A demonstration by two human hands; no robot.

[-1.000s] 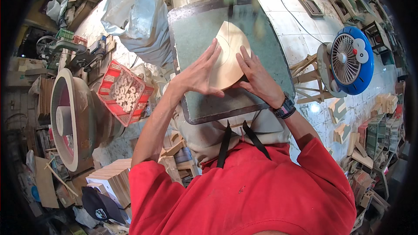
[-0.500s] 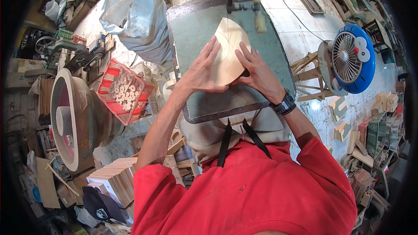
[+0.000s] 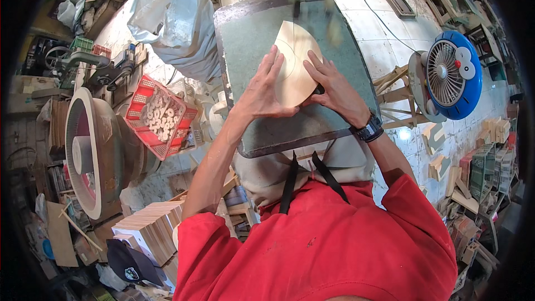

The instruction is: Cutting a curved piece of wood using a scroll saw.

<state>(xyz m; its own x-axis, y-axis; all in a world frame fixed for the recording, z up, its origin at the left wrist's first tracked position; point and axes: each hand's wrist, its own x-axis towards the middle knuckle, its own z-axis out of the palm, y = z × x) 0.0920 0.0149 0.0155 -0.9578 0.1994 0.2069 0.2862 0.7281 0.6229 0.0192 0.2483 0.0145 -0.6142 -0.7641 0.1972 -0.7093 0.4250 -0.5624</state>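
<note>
A pale wooden piece (image 3: 296, 82) with a pointed far tip, rounded sides and a pencilled curved line lies on the grey-green machine table (image 3: 242, 33), which has a dark rim. My left hand (image 3: 263, 90) grips its left side, fingers resting on the face and thumb at the near end. On the right side, my right hand (image 3: 333, 90) grips it with fingertips on top and thumb low by the near edge. A thin blade (image 3: 295, 8) stands at the piece's far tip, under a blurred upper machine part.
A plastic-covered bundle (image 3: 167, 22), a red basket of small wooden pieces (image 3: 159, 117) and a large round machine part (image 3: 95, 187) stand left. A blue fan (image 3: 468, 95) on a wooden stand is right. Stacked boards (image 3: 142, 228) lie lower left; wooden offcuts (image 3: 468, 203) clutter the lower right.
Both hands and the wooden piece have shifted slightly away from my body, toward the blade at the far end of the table. My grip stays much the same.
</note>
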